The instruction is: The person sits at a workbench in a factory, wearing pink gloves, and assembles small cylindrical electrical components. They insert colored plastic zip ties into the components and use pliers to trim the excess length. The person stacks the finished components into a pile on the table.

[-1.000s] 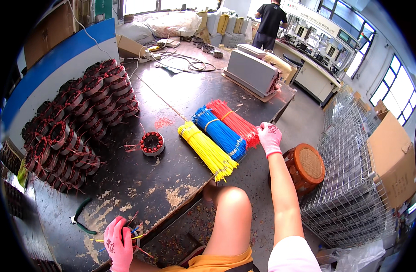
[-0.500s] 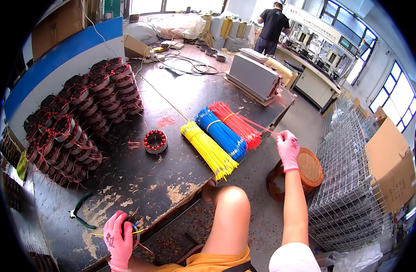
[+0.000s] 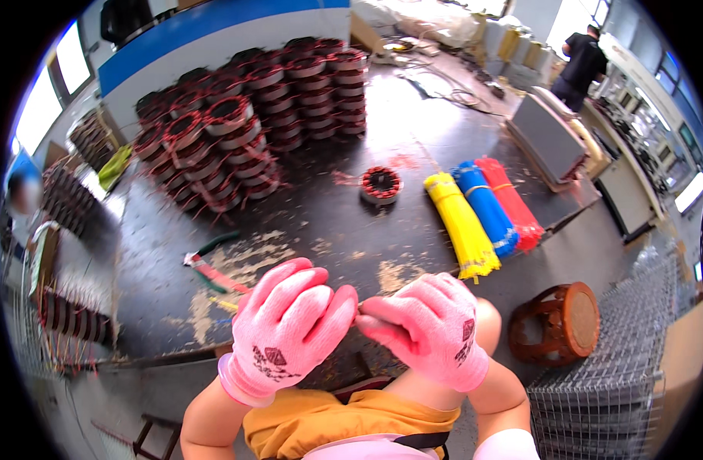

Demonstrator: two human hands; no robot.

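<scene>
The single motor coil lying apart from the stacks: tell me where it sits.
In the head view, the single motor coil lies on the dark table, right of the stacked coils and just left of the yellow bundle.

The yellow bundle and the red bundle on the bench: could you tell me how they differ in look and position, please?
The yellow bundle lies on the left of the three and reaches closest to the bench's near edge; the red bundle lies on the right, ending farther back. The yellow bundle looks longer, the red one shorter. The blue bundle lies between them. Both are tied bunches of thin strands lying side by side on the dark bench.
</scene>
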